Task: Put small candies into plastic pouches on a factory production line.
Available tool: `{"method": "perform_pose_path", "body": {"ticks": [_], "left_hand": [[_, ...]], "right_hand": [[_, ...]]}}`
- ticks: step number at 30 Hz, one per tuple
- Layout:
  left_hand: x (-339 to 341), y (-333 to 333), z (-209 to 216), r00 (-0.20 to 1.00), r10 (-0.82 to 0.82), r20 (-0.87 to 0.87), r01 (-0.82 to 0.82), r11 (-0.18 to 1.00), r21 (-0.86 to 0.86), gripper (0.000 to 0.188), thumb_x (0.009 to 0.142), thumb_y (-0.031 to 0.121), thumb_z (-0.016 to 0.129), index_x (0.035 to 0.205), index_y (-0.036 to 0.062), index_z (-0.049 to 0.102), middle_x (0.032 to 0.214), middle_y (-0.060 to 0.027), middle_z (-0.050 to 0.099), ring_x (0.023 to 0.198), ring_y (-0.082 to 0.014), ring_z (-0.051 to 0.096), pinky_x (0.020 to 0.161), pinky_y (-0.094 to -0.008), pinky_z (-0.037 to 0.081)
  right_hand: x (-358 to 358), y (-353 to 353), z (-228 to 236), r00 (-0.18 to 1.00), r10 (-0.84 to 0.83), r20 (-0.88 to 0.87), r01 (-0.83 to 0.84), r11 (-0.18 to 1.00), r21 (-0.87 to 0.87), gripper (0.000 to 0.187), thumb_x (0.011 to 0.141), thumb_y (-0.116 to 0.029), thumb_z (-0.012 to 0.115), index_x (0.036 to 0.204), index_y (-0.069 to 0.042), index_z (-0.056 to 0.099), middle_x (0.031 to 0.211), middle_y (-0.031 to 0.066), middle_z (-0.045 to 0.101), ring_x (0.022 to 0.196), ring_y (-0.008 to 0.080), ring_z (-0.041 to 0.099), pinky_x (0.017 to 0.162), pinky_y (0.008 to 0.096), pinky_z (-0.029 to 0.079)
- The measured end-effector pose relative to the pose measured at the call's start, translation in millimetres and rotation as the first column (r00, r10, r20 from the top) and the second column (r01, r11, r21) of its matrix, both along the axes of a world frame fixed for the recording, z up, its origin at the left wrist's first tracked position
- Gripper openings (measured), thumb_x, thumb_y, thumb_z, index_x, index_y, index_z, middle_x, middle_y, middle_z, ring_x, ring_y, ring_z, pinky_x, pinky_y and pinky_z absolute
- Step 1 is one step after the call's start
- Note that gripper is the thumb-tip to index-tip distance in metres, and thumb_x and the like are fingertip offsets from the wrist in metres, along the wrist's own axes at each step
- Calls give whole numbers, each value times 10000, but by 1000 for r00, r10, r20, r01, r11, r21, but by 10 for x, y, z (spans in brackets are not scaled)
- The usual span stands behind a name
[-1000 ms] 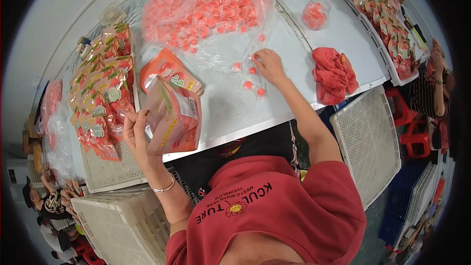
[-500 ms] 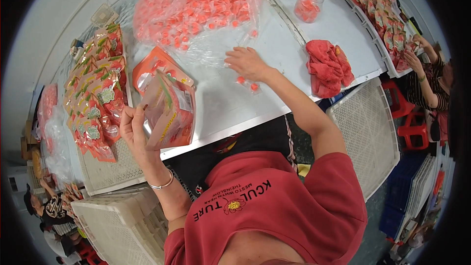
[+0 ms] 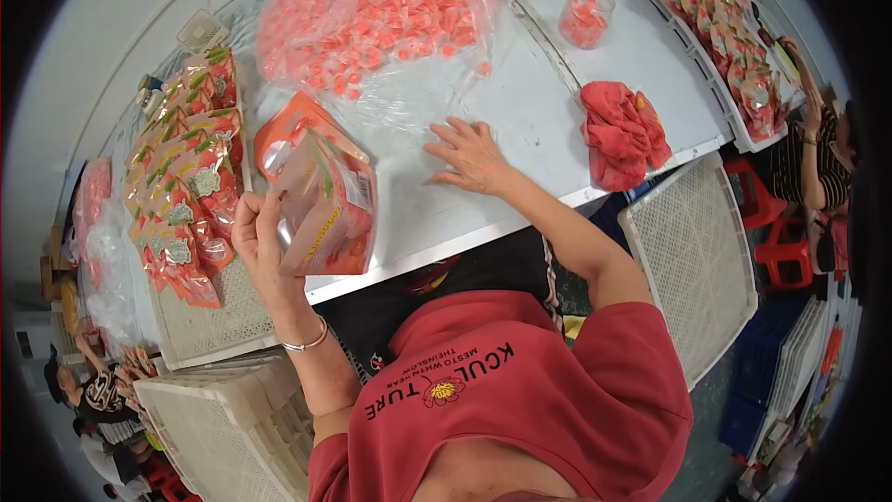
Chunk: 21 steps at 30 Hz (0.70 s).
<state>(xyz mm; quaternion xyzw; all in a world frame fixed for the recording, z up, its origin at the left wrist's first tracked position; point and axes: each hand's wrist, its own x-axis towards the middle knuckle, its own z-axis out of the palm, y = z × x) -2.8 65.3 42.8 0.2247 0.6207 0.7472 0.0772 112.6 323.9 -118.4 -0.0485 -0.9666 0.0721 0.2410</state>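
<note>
My left hand (image 3: 258, 234) pinches the near left edge of a red and beige printed pouch (image 3: 346, 240), which stands with its mouth spread at the table's front edge. A small dark tip shows at the fingers; what it is I cannot tell. Behind that pouch lies another orange-red pouch (image 3: 295, 121), partly covered. My right hand (image 3: 472, 160) rests palm down on the white table (image 3: 409, 223), fingers spread; whatever lies beneath it is hidden. Beyond it, a large clear bag (image 3: 400, 33) spills over with small red wrapped pieces.
Filled pouches (image 3: 190, 177) stand in rows in a crate on the left. A red cloth (image 3: 621, 135) and a clear jar of red pieces (image 3: 586, 19) sit to the right. A co-worker's arm (image 3: 810, 98) reaches toward a second crate of pouches (image 3: 720, 33).
My right hand has drawn toward me and flattened over the spot where loose red pieces lay. My left hand and the pouch have barely shifted. The co-worker's arms at right have moved.
</note>
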Motion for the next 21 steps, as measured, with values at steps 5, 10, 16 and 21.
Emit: {"method": "perform_pose_path", "body": {"ticks": [5,10,16,21], "left_hand": [[33,79,71,1000,-30,2,30,999,18,198,880,60,550,700,56,467,686,50,433,657,-29,377,620,-175,313],[-53,415,-61,979,-159,-131,140,979,-147,188,880,81,547,709,46,479,677,57,417,646,-37,373,572,-209,320],[-11,925,-245,930,-117,-349,23,964,-263,214,856,83,519,684,-1,422,601,0,383,588,-65,373,511,-246,317],[-85,1096,-356,980,-21,-196,-23,975,-220,217,864,90,496,678,18,413,586,2,403,540,-73,372,477,-250,323]], "right_hand": [[-90,69,-272,999,-10,52,16,994,-104,202,748,-267,666,830,-118,558,952,6,576,843,216,542,591,359,437],[-296,380,97,919,-363,-156,-130,96,-987,148,835,-186,589,739,-96,521,617,-22,466,478,99,409,399,222,300],[-514,-240,1839,830,-246,-501,-558,-323,-765,170,895,-214,543,806,-72,573,676,-1,483,526,87,439,421,227,329],[-702,-278,1481,905,299,-302,-360,917,-174,168,850,-176,533,849,-14,578,843,115,525,859,289,499,742,380,416]]}}
